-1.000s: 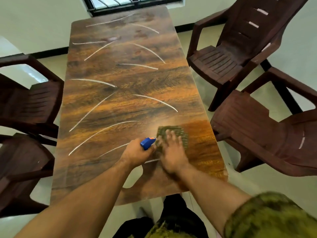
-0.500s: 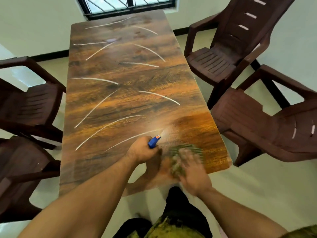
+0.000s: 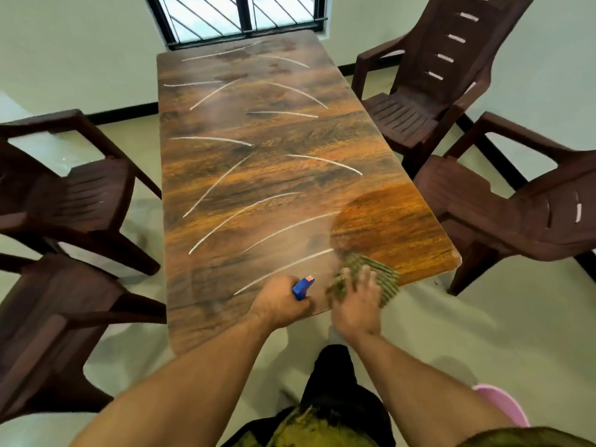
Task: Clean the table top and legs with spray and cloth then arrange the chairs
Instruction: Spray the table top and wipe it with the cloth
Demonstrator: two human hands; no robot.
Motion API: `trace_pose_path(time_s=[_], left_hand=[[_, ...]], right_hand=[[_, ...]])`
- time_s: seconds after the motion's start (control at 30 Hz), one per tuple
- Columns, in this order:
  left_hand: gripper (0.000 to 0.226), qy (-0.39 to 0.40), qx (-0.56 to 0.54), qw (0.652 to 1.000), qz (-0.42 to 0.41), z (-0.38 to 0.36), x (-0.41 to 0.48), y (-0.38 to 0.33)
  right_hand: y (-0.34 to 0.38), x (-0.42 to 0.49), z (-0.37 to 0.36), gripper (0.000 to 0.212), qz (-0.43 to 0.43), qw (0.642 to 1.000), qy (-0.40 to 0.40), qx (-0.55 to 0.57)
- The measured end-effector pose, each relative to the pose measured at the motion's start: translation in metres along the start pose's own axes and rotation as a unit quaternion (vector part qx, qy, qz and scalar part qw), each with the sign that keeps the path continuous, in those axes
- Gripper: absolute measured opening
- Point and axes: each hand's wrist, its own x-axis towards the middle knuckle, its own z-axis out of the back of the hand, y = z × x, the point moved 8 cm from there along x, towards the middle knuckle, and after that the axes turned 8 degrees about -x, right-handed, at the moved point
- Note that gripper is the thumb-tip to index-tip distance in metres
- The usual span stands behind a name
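The desk (image 3: 258, 175), a long wood-grain top with pale curved streaks, runs from the near edge at 6 o'clock toward a barred window (image 3: 238, 17) at 12 o'clock. Its near right corner, at about 4 o'clock from the desk's middle, shows a darker, richer rounded patch. Just below that patch the green cloth (image 3: 374, 272) lies at the desk's near edge, its right part hanging slightly past the rim. The right hand (image 3: 354, 304) lies flat on the cloth with fingers spread. The left hand (image 3: 280, 304), just beside it at 9 o'clock, is closed round a spray bottle (image 3: 302, 285); only the blue head with an orange tip shows, the body hidden in the fist. A faint haze hangs over the desk ahead of the nozzle.

Two brown chairs (image 3: 419, 104) stand off the desk's right edge at 2 and 3 o'clock, with a strip of floor between them and the rim. Two more chairs (image 3: 74, 195) sit at 9 and 8 o'clock, cut off by the frame. The desk legs are out of sight beneath the top. A pink object (image 3: 503, 404) at 5 o'clock is partly hidden behind the right forearm, too little shown to identify.
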Motion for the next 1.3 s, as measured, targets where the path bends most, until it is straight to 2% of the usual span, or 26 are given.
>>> trace_pose_path(time_s=[0.1,0.17,0.2,0.27,0.3,0.33,0.37,0.43,0.5,0.57,0.63,0.7,0.73,0.77,0.83,0.9,0.97,1.0,1.03,1.07,1.1,1.13,1.17,1.2,1.23,1.3], left_hand=[[0.026,0.018,0.008,1.0,-0.009,0.0,-0.012,0.017],[0.025,0.011,0.008,1.0,0.001,0.005,-0.017,0.027],[0.026,0.003,0.001,1.0,0.006,0.009,-0.018,0.033],[0.027,-0.011,-0.011,1.0,0.016,0.016,-0.02,0.044],[0.026,-0.013,-0.015,1.0,0.02,0.018,-0.021,0.048],[0.026,-0.017,-0.018,0.999,0.024,0.022,-0.02,0.051],[0.026,-0.021,-0.023,0.999,0.027,0.026,-0.02,0.052],[0.025,-0.03,-0.026,0.999,0.023,0.034,-0.019,0.052],[0.024,-0.03,-0.017,0.999,0.021,0.042,-0.015,0.053],[0.026,-0.038,-0.007,0.999,0.029,0.052,-0.01,0.055],[0.03,-0.045,-0.005,0.998,0.038,0.06,-0.005,0.06],[0.028,-0.048,-0.005,0.998,0.046,0.066,-0.001,0.063],[0.028,-0.052,-0.008,0.997,0.047,0.069,0.0,0.064],[0.028,-0.054,-0.008,0.997,0.048,0.072,0.002,0.065],[0.028,-0.054,-0.012,0.997,0.046,0.075,0.006,0.063],[0.022,-0.049,-0.022,0.998,0.041,0.077,0.007,0.062],[0.016,-0.042,-0.033,0.998,0.043,0.078,0.008,0.063],[0.019,-0.044,-0.038,0.997,0.048,0.08,0.008,0.066],[0.021,-0.045,-0.04,0.997,0.053,0.081,0.008,0.068],[0.022,-0.047,-0.042,0.996,0.057,0.081,0.008,0.07],[0.022,-0.053,-0.048,0.996,0.058,0.082,0.007,0.071],[0.022,-0.058,-0.054,0.995,0.058,0.082,0.007,0.071],[0.021,-0.059,-0.057,0.995,0.059,0.082,0.008,0.071],[0.02,-0.058,-0.059,0.995,0.059,0.082,0.009,0.07],[0.021,-0.059,-0.06,0.995,0.055,0.082,0.011,0.069],[0.022,-0.059,-0.062,0.995,0.047,0.083,0.015,0.067]], right_hand=[[0.048,-0.032,-0.013,0.075,0.242,0.969,0.032,-0.045],[0.031,-0.019,-0.01,0.075,0.257,0.964,0.015,-0.062],[0.017,-0.006,-0.005,0.074,0.199,0.978,-0.007,-0.063],[-0.015,0.015,0.006,0.07,-0.031,0.999,-0.019,-0.012],[-0.02,0.017,0.01,0.07,-0.132,0.991,-0.007,0.026],[-0.005,0.02,0.01,0.072,-0.164,0.985,0.006,0.05],[0.021,0.021,0.009,0.076,-0.121,0.992,0.008,0.044],[0.083,0.007,-0.006,0.082,0.136,0.99,0.017,-0.027],[0.108,-0.02,-0.015,0.07,0.387,0.918,0.036,-0.074],[0.089,-0.007,-0.006,0.063,0.465,0.878,0.04,-0.107],[0.056,0.035,0.007,0.067,0.325,0.936,0.033,-0.127],[0.022,0.064,0.026,0.067,0.032,0.998,0.001,-0.046],[0.028,0.063,0.031,0.067,-0.047,0.999,-0.011,-0.006],[0.051,0.058,0.027,0.069,-0.035,0.999,-0.013,-0.007],[0.116,0.028,0.006,0.069,0.204,0.977,0.027,-0.064],[0.141,-0.016,-0.008,0.066,0.437,0.888,0.088,-0.109],[0.115,-0.003,-0.001,0.069,0.506,0.848,0.075,-0.138],[0.096,0.019,0.003,0.071,0.464,0.872,0.054,-0.144],[0.073,0.045,0.014,0.072,0.36,0.924,0.023,-0.126],[0.042,0.068,0.029,0.071,0.193,0.978,-0.011,-0.074],[0.014,0.08,0.041,0.07,0.009,0.999,-0.032,-0.021],[0.005,0.08,0.043,0.07,-0.117,0.992,-0.033,0.02],[0.017,0.078,0.041,0.071,-0.139,0.99,-0.018,0.014],[0.04,0.078,0.038,0.071,-0.062,0.998,-0.023,-0.016],[0.066,0.074,0.03,0.071,0.082,0.995,-0.016,-0.052],[0.092,0.062,0.027,0.067,0.35,0.931,0.031,-0.099]])
